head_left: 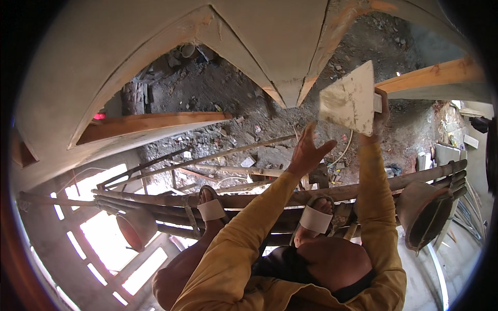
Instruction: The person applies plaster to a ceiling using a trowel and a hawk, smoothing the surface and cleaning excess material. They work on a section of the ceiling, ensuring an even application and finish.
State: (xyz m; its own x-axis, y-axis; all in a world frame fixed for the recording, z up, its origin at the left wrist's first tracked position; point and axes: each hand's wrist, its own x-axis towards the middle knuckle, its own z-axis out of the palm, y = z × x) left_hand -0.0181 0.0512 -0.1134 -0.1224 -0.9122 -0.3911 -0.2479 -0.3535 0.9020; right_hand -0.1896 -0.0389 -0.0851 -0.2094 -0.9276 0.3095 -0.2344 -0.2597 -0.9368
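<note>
My right hand (382, 111) is closed round the handle of a plastering float (348, 98), whose pale, smeared flat face is tapered. It is raised near the right-hand arched opening, and its fingers are partly hidden behind the float. To the left and lower, my left hand (308, 153) is in the air with fingers spread and nothing in it. The nearest surface ahead is a plastered wall (290, 41) with pointed arch cut-outs. Whether the float touches the wall I cannot tell.
My sandalled feet rest on a scaffold of lashed poles (275, 202). A bucket (423, 215) stands at its right end, and another bucket (136, 228) at the left. Far below lies rubble-strewn ground (207, 93). Orange-brown arch edges (155, 124) jut out on both sides.
</note>
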